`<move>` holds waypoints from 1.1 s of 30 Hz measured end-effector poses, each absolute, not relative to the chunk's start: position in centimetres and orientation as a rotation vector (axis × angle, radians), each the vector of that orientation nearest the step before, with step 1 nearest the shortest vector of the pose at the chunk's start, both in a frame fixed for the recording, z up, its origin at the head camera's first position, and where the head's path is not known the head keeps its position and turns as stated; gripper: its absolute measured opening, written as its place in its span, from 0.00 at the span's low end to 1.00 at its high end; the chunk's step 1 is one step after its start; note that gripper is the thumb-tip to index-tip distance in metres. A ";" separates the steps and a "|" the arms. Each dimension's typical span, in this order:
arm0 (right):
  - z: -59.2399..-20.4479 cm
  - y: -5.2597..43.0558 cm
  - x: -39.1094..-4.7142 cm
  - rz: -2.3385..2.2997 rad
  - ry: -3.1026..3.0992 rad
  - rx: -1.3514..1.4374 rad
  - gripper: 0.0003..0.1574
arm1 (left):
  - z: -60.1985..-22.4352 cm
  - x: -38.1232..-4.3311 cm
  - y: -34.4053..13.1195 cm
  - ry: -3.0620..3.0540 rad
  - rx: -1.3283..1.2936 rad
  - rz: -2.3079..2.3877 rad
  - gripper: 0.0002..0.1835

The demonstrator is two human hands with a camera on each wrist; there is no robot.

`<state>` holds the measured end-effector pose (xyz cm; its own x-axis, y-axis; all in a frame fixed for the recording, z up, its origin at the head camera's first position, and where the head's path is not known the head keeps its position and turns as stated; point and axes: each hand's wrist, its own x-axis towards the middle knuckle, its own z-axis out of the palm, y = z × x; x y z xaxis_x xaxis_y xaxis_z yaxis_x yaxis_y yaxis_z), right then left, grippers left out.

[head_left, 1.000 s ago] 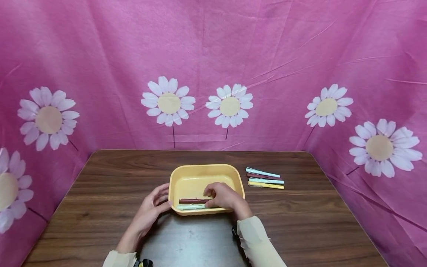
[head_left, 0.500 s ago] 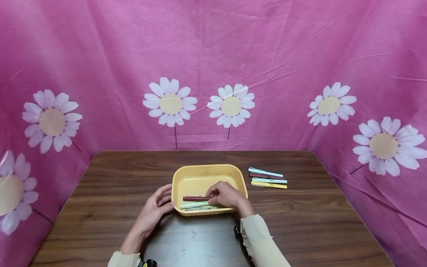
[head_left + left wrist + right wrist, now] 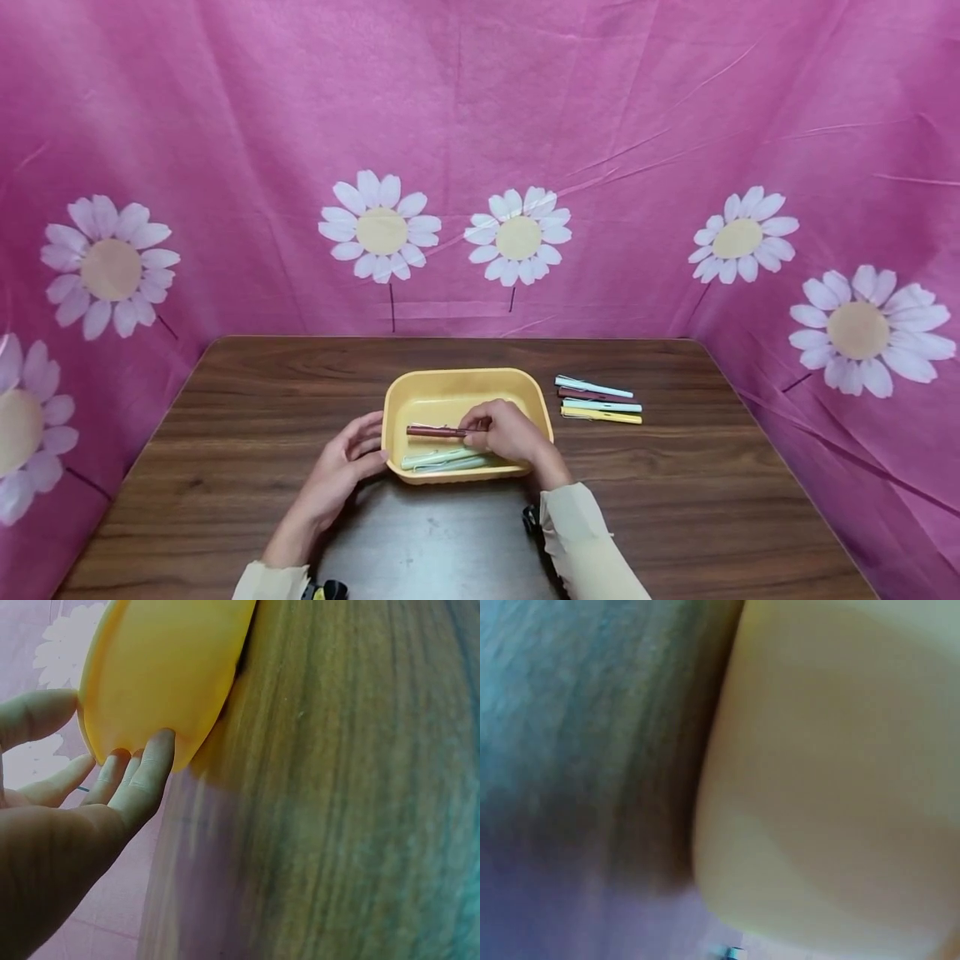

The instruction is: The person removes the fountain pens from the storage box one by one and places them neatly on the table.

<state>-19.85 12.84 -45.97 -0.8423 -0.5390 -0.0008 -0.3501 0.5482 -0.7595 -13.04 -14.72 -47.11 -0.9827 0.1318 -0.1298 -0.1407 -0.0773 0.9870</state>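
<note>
A yellow plastic bin (image 3: 420, 385) stands on the table. My right hand (image 3: 508, 433) reaches inside and pinches the end of a dark red pen (image 3: 435, 431), its capped end pointing left. Nearer the bin's front wall lie pale green and pale blue pens (image 3: 442, 458), partly hidden under that hand. At the bin's left end, my left hand (image 3: 341, 467) rests with its fingers extended. In the left wrist view, its fingertips (image 3: 161, 742) touch the outer wall. The right wrist view is filled by the blurred bin wall (image 3: 825, 772), and my right hand is out of it.
Right of the bin, a pale blue pen (image 3: 592, 387), a dark red one, a mint pen (image 3: 600, 407) and a yellow pen (image 3: 600, 415) lie side by side on the wooden table (image 3: 675, 500). A pink daisy curtain (image 3: 450, 100) hangs behind and at both sides.
The dark red pen has moved away from the front wall toward the bin's middle in my right hand. The pale pens have shifted and lie uncovered. My left hand has stayed at the bin.
</note>
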 end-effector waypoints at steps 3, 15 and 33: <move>-45.4 13.0 -19.7 -1.206 2.571 -0.748 0.07 | -46.8 -13.1 -14.8 1.998 -0.023 2.177 0.32; -43.8 14.8 -19.2 -1.221 2.628 -0.767 0.06 | -46.8 -13.2 -14.4 2.033 -0.046 2.147 0.32; -43.1 17.4 -18.4 -1.205 2.782 -0.781 0.08 | -46.9 -13.1 -14.4 2.008 -0.046 2.184 0.32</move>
<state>-18.42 17.43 -43.09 -0.8756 -0.4472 0.1824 -0.4389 0.5793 -0.6868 -13.12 -14.43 -46.87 -0.9843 0.1070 -0.1402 -0.1486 -0.0756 0.9860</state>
